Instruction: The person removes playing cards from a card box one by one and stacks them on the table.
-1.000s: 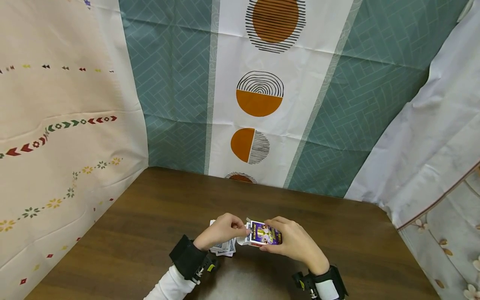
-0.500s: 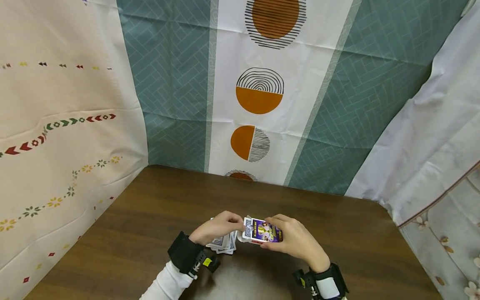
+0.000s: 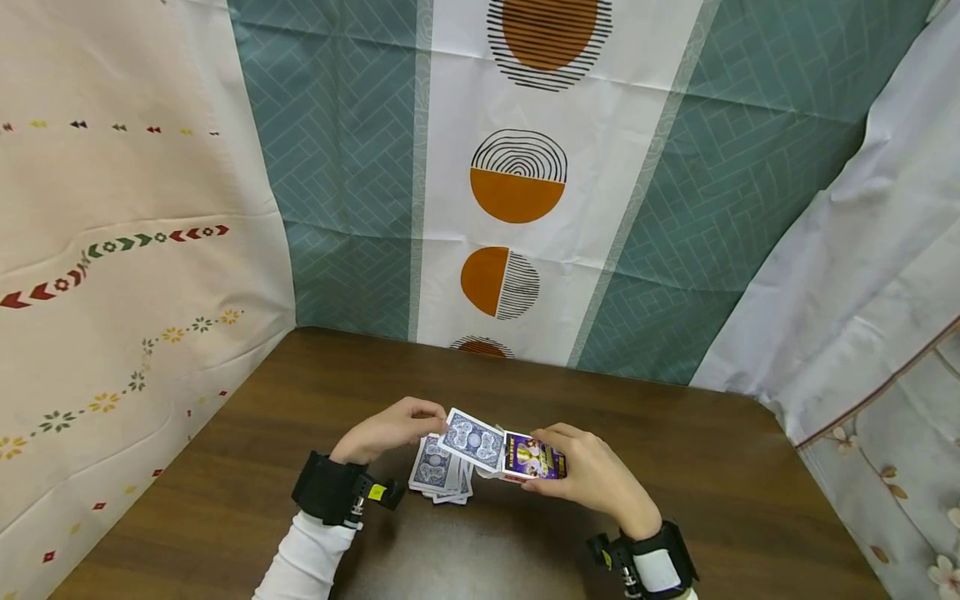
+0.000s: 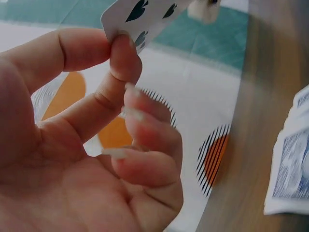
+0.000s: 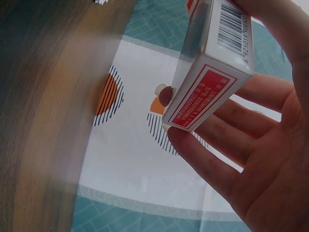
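Note:
In the head view a playing card (image 3: 472, 439) with a blue patterned back slants out of the open end of a purple card box (image 3: 534, 457). My left hand (image 3: 393, 431) pinches its outer corner between thumb and index finger; the left wrist view shows black spades on the card's face (image 4: 159, 12). My right hand (image 3: 592, 475) grips the box by its far end, thumb on one edge and fingers on the other. The right wrist view shows the box's red-and-white side (image 5: 205, 96) and a barcode. Below the pulled card, a loose pile of cards (image 3: 435, 468) lies face down.
The brown wooden table (image 3: 360, 375) spreads around both hands. Behind it hangs a teal and white cloth (image 3: 517, 275) with orange circles, with a cream cloth (image 3: 150, 250) at the left and a white one (image 3: 840, 292) at the right.
My left hand has moved left, drawing the card most of the way out of the box. More of the pile shows now. My right hand with the box has barely moved.

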Demonstrator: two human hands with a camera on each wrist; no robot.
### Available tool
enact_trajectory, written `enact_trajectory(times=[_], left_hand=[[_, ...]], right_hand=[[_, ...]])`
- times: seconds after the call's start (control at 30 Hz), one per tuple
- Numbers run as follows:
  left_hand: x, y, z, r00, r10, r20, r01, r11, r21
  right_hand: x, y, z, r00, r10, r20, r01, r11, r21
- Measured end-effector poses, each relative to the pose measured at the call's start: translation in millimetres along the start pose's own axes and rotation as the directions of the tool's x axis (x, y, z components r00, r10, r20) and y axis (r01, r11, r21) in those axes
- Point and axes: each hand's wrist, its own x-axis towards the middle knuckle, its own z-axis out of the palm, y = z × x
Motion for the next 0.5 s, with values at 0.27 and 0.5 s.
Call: enact_trajectory(times=[0.27,0.5], left_hand=[[-7.1,-9.2,-18.1,0.993,-0.016,-0.114,0.016,1.0,-0.002],[-0.7,-30.2,-18.9,0.949,-0.11,-0.297,0.113,0.994,-0.007]], right_hand=[[0,0,0,1.0,-0.011,0.001,0.011,1.0,0.0],[0,0,1,1.0,-0.005,0.005,0.005,1.0,0.009]])
